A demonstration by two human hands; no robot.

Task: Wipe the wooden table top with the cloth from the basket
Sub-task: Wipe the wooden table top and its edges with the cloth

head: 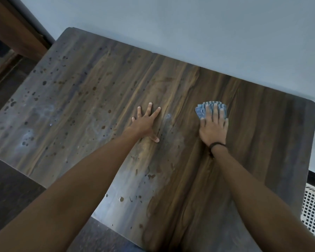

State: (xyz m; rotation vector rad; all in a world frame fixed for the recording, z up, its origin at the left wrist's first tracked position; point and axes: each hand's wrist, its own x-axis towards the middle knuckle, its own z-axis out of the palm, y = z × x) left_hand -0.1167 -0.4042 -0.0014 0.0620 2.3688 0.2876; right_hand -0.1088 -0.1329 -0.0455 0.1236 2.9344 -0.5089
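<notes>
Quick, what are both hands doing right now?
Left hand: open, flat on the table, holding nothing.
Right hand: open, pressing the blue cloth onto the table.

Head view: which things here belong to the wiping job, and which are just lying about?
Job: blue ribbed cloth under right hand; spotted dark wooden table top; left hand flat on it; white lattice basket.
Lying about: brown wooden furniture, far left; black wristband.
</notes>
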